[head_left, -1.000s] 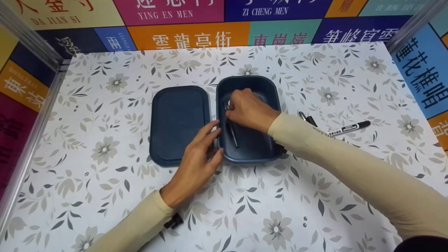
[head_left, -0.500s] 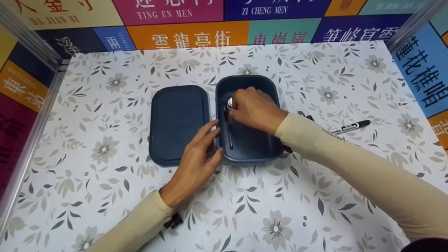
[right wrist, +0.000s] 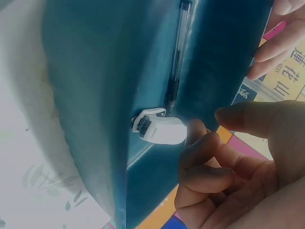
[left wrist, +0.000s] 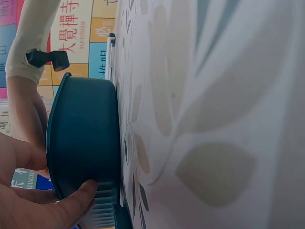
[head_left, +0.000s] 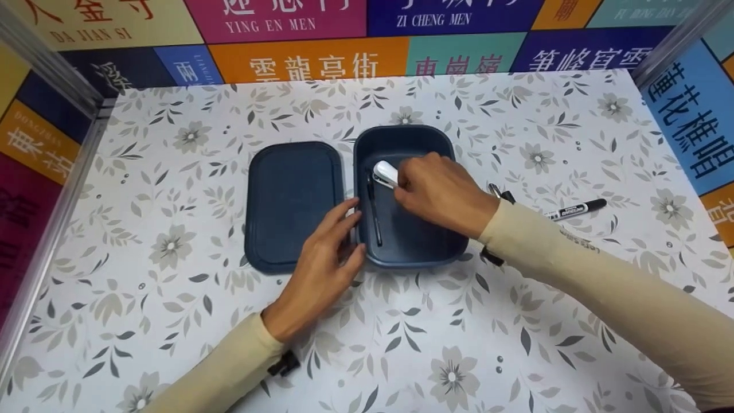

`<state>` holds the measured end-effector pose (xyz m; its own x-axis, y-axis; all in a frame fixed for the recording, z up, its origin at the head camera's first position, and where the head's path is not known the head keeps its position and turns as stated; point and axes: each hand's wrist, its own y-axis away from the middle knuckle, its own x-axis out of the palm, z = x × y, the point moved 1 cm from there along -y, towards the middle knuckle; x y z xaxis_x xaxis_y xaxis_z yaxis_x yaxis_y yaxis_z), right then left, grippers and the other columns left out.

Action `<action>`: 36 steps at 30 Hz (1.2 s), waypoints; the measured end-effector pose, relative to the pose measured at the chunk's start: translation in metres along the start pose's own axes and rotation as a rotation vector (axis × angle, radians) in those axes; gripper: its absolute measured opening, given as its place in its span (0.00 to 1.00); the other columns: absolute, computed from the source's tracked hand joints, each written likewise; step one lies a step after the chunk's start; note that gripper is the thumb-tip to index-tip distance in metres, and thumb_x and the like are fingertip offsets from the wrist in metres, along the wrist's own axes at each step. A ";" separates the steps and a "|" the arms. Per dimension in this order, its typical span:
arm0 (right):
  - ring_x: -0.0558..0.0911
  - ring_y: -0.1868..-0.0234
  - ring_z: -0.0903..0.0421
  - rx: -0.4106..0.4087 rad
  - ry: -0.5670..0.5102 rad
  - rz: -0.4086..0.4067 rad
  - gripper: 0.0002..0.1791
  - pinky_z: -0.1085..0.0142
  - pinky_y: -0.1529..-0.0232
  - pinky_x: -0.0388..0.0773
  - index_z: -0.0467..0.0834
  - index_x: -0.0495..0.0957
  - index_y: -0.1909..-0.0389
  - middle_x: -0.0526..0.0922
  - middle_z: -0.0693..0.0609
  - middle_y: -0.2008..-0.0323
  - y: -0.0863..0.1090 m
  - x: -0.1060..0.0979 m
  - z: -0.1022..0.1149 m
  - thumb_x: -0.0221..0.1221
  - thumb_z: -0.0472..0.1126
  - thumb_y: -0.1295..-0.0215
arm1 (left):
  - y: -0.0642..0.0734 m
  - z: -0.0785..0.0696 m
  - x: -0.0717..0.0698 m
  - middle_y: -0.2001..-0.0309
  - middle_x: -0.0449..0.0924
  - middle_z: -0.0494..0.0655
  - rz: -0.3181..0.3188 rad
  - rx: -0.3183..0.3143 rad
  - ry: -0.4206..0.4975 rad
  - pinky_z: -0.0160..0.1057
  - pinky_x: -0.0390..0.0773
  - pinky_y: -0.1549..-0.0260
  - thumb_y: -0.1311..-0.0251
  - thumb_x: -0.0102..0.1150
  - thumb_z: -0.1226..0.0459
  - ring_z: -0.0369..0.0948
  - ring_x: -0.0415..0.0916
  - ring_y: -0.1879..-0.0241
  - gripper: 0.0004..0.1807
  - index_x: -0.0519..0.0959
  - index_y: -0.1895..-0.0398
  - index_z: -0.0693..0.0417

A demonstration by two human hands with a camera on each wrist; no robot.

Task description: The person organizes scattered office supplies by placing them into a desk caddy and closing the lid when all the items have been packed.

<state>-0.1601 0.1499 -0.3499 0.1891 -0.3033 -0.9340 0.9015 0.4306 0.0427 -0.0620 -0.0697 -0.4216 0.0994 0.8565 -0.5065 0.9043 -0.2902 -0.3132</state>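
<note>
In the head view, a dark blue rectangular box (head_left: 418, 249) stands without its lid on the table. A small white stapler (head_left: 385, 174) lies inside, beside a slim black pen (head_left: 374, 212) along the left wall. My right hand (head_left: 441, 192) is inside the box, loosely curled at the stapler's near end. In the right wrist view the thumb (right wrist: 238, 117) stands apart from the index fingertip, which is right at the stapler's white end. My left hand (head_left: 324, 258) rests its fingertips against the box's left side; in the left wrist view a finger (left wrist: 86, 188) touches the outer wall.
The matching dark blue lid (head_left: 295, 206) lies flat just left of the box, partly under the left hand's outline. Right of the box, a black-and-white marker (head_left: 579, 209) and another pen (head_left: 500, 192) are partly hidden by the right sleeve. Printed panels (head_left: 309, 60) wall the table.
My right hand has drawn back to the right, uncovering the stapler inside the box. The pen has come to lie straighter along the left wall. The left hand stays in place.
</note>
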 end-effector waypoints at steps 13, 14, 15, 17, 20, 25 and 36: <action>0.87 0.64 0.46 0.038 -0.043 -0.036 0.11 0.50 0.64 0.85 0.37 0.90 0.55 0.91 0.44 0.61 0.025 -0.005 -0.015 0.63 0.39 0.28 | 0.001 0.001 -0.001 0.20 0.69 0.55 0.012 -0.026 0.031 0.38 0.86 0.52 0.29 0.64 0.73 0.47 0.79 0.38 0.28 0.76 0.26 0.71; 0.87 0.64 0.46 0.038 -0.048 -0.042 0.11 0.50 0.64 0.85 0.37 0.90 0.56 0.91 0.43 0.62 0.027 -0.005 -0.016 0.63 0.39 0.28 | 0.001 0.001 -0.001 0.19 0.69 0.56 0.013 -0.027 0.034 0.38 0.86 0.52 0.29 0.64 0.73 0.48 0.80 0.38 0.28 0.76 0.26 0.72; 0.87 0.63 0.46 0.036 -0.054 -0.048 0.11 0.50 0.63 0.85 0.37 0.90 0.56 0.91 0.43 0.61 0.029 -0.005 -0.017 0.63 0.39 0.28 | 0.001 0.000 -0.001 0.19 0.69 0.56 0.013 -0.026 0.036 0.38 0.86 0.52 0.29 0.64 0.73 0.49 0.80 0.39 0.29 0.76 0.26 0.72; 0.87 0.64 0.47 0.034 -0.070 -0.062 0.10 0.51 0.64 0.85 0.38 0.90 0.57 0.91 0.45 0.63 0.034 -0.006 -0.020 0.63 0.39 0.28 | 0.001 0.000 -0.001 0.19 0.68 0.56 0.013 -0.026 0.040 0.39 0.87 0.53 0.29 0.64 0.73 0.49 0.80 0.39 0.29 0.75 0.26 0.73; 0.86 0.66 0.49 0.029 -0.090 -0.087 0.08 0.52 0.66 0.83 0.39 0.90 0.60 0.90 0.47 0.65 0.041 -0.007 -0.023 0.63 0.38 0.27 | 0.000 -0.001 0.000 0.19 0.68 0.56 0.015 -0.026 0.053 0.41 0.88 0.52 0.29 0.64 0.73 0.49 0.80 0.39 0.29 0.75 0.26 0.73; 0.88 0.66 0.50 0.023 -0.111 -0.123 0.08 0.54 0.66 0.84 0.39 0.89 0.60 0.92 0.47 0.66 0.052 -0.008 -0.029 0.64 0.38 0.27 | 0.001 -0.002 0.001 0.19 0.67 0.58 0.022 -0.033 0.075 0.45 0.89 0.51 0.28 0.63 0.74 0.49 0.81 0.42 0.29 0.74 0.26 0.73; 0.84 0.70 0.52 0.014 -0.100 -0.180 0.08 0.57 0.69 0.77 0.40 0.89 0.63 0.90 0.51 0.70 0.069 -0.012 -0.045 0.64 0.38 0.27 | 0.001 0.000 0.001 0.19 0.68 0.58 0.016 -0.039 0.087 0.44 0.89 0.49 0.29 0.63 0.74 0.48 0.80 0.37 0.29 0.74 0.26 0.74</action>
<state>-0.1175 0.2217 -0.3517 0.0612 -0.4571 -0.8873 0.9294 0.3502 -0.1163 -0.0607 -0.0690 -0.4223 0.1481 0.8863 -0.4388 0.9175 -0.2887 -0.2735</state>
